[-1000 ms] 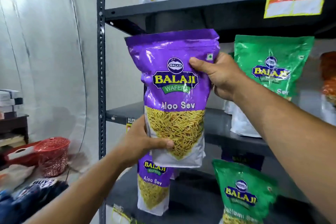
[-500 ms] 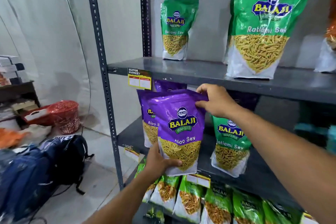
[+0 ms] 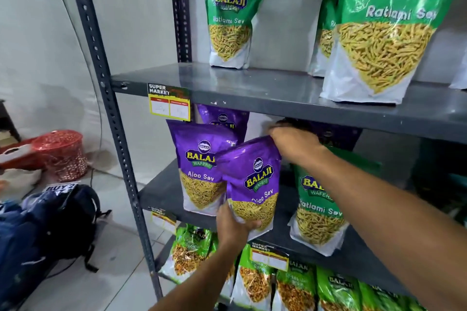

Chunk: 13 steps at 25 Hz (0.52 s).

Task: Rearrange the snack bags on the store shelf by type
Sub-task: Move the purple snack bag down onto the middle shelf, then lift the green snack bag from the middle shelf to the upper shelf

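Observation:
I hold a purple Aloo Sev bag [image 3: 255, 182] tilted over the middle shelf [image 3: 161, 194]. My left hand [image 3: 233, 226] grips its bottom edge and my right hand [image 3: 293, 145] pinches its top right corner. Just left of it a second purple Aloo Sev bag [image 3: 197, 159] stands upright, with a third purple bag [image 3: 225, 116] behind. To the right on the same shelf stands a green Ratlami Sev bag [image 3: 317, 212], partly hidden by my right forearm. The upper shelf [image 3: 252, 88] carries more green Ratlami Sev bags [image 3: 230, 12], one of them large and close [image 3: 386, 33].
The lowest visible shelf holds several green bags of a mixed snack [image 3: 255, 283]. A grey perforated upright [image 3: 106, 88] frames the rack's left side. On the floor at left lie a dark blue backpack [image 3: 50, 230] and a red mesh basket [image 3: 62, 154].
The held purple bag has come down from the upper shelf level to the middle shelf and now sits beside the other purple bags. The camera has dropped and moved closer.

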### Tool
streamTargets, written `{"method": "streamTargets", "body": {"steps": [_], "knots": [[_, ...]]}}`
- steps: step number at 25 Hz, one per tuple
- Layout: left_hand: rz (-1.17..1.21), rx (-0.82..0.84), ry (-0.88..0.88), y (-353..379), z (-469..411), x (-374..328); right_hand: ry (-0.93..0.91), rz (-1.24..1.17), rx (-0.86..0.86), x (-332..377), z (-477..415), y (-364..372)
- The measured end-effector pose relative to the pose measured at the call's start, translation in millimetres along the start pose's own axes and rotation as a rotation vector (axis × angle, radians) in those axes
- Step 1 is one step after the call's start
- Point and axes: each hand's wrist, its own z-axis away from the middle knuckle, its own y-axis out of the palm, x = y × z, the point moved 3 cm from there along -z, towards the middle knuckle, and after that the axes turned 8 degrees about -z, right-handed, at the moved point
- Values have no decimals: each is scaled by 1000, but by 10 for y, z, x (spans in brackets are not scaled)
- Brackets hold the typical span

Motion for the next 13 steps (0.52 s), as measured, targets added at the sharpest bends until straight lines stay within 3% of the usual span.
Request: {"method": "streamTargets", "body": {"steps": [6, 9, 11, 13], "knots": [[-89, 27, 53, 183, -187, -23, 33, -19, -7, -115, -140, 101], [-117, -52, 8, 156, 34, 14, 43, -58, -63, -135, -13, -41], [-207, -38, 198, 204, 352, 73, 70, -145, -19, -252, 174, -145], [-286, 136, 414, 359, 578, 95, 125, -106, 10, -452, 427, -227]]}}
